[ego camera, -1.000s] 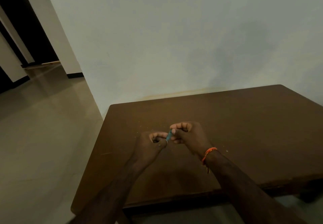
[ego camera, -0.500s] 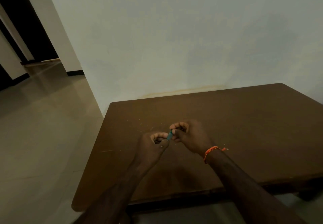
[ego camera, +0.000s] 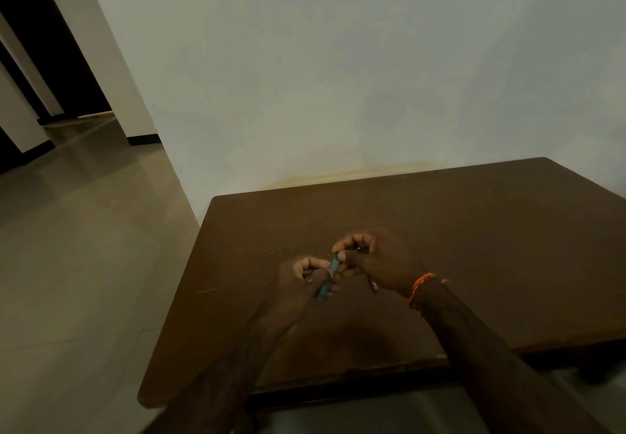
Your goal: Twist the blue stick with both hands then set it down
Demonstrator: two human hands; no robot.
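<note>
both hands meet above the brown table [ego camera: 474, 247]: left hand [ego camera: 298, 281] and right hand [ego camera: 376, 261] curl their fingers, pinching a thin teal object [ego camera: 329, 276].

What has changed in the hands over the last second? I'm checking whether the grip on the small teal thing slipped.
Little has changed. More of the teal strip shows now, reaching down below the left hand's thumb. Both hands keep pinching it above the brown table, the right hand from the far side; neither let go. The orange wristband stays on the right wrist.
</note>
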